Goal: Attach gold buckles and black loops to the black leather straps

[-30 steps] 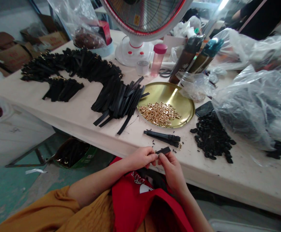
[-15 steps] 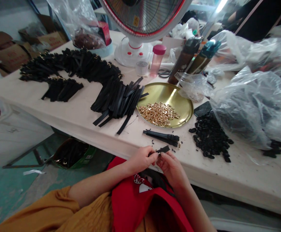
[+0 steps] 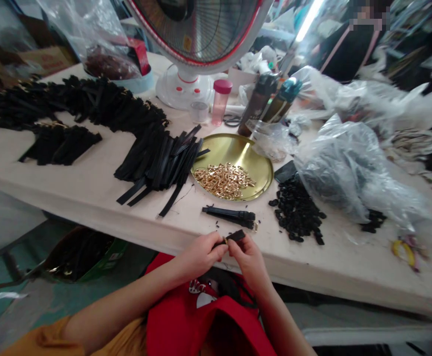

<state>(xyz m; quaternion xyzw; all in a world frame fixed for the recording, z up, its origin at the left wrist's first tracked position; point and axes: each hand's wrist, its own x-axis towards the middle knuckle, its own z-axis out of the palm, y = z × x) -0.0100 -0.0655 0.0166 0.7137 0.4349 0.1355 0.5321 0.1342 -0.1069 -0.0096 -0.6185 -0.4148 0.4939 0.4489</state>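
At the table's front edge my left hand (image 3: pixel 204 254) and my right hand (image 3: pixel 249 259) meet, both pinching one short black strap (image 3: pixel 236 236). A bit of gold-coloured metal shows on the strap between my fingertips; most of it is hidden by them. Just beyond my hands lie a few finished-looking black straps (image 3: pixel 228 214) with a gold buckle end. Behind those, a round gold tray (image 3: pixel 260 153) holds a heap of small gold metal fittings (image 3: pixel 225 180). To the right is a pile of small black pieces (image 3: pixel 299 207).
Many black straps (image 3: pixel 152 163) spread over the table's left side. A white fan (image 3: pixel 184 86), a pink-lidded bottle (image 3: pixel 221 101) and two spray cans (image 3: pixel 258 104) stand at the back. Clear plastic bags (image 3: pixel 345 163) cover the right. Yellow-handled snips (image 3: pixel 403 252) lie far right.
The view has swung to the right, so the table's things appear further left. Both my hands keep hold of the strap, with the fingers slightly shifted and more gold metal showing.
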